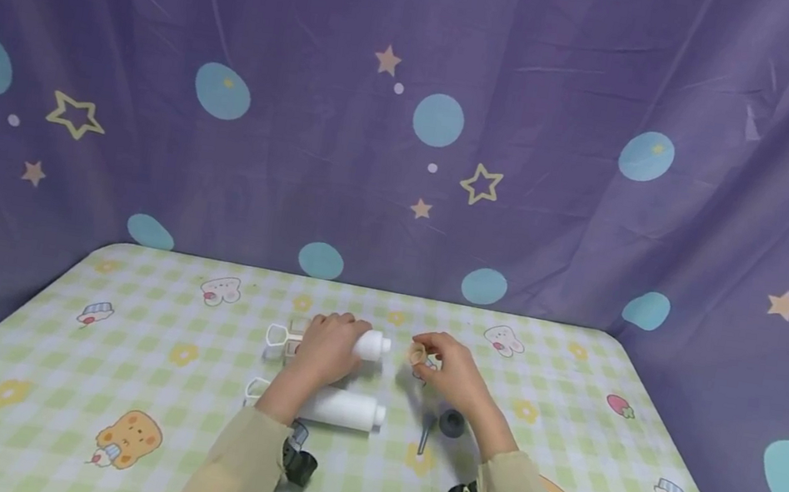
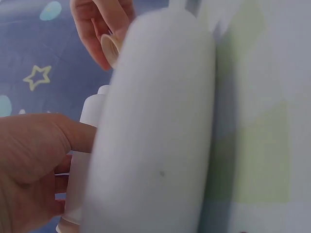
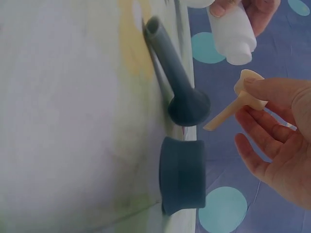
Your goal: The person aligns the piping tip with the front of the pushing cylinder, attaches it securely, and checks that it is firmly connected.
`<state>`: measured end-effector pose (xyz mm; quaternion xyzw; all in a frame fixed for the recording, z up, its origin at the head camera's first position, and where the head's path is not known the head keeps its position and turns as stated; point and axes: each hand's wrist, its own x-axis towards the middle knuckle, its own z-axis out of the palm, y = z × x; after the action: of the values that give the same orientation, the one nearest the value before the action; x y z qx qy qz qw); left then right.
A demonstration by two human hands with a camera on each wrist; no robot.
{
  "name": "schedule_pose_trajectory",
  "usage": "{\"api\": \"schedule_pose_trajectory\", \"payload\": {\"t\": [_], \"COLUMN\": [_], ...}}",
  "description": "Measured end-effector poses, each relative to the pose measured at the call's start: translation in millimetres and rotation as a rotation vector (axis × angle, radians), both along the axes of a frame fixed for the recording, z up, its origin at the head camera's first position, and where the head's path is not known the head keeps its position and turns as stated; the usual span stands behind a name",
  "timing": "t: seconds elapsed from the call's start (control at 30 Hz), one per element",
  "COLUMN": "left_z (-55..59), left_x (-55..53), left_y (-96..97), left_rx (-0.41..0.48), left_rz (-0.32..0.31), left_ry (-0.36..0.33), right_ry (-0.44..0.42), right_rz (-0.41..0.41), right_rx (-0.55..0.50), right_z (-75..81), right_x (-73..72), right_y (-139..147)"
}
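Note:
My left hand [image 1: 331, 342] grips the farther white bottle [image 1: 373, 346] round its body; the bottle lies on its side, its narrow neck facing right. A loop handle and a beige part show at its left end. Nearer me lies a second white bottle [image 1: 345, 409], large in the left wrist view, with a similar loop. To the right of the necks, my right hand [image 1: 452, 376] pinches a beige funnel-like piece [image 3: 233, 107] with a thin stem, between thumb and fingers. It is held apart from the bottle.
Below my right hand lie a dark grey-blue stemmed piece [image 1: 426, 434] with a rounded end and a dark grey-blue ring-like cap [image 1: 451, 423]. A green-and-white checked cloth [image 1: 193, 386] covers the table. Behind it hangs a purple curtain [image 1: 283, 180].

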<state>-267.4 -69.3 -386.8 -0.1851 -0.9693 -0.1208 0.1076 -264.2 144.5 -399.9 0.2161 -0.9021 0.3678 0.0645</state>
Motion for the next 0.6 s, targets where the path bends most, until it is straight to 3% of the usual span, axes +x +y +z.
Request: {"api": "schedule_pose_trajectory", "payload": {"t": [0.3,0.6], "left_z": [14.2,22.3], "left_x": [13.8,22.1], "left_y": [5.2,7.5], "left_rx": [0.024,0.023], "left_rz": [-0.037,-0.046], "left_ry": [0.087,0.13], "right_ry": [0.05,0.026], "right_rz": [0.018,-0.056], "right_rx": [-0.023,-0.077], "right_z": [5.4,12.2], "right_x": [4.3,11.5], "right_y": [-3.6,-6.3]}}
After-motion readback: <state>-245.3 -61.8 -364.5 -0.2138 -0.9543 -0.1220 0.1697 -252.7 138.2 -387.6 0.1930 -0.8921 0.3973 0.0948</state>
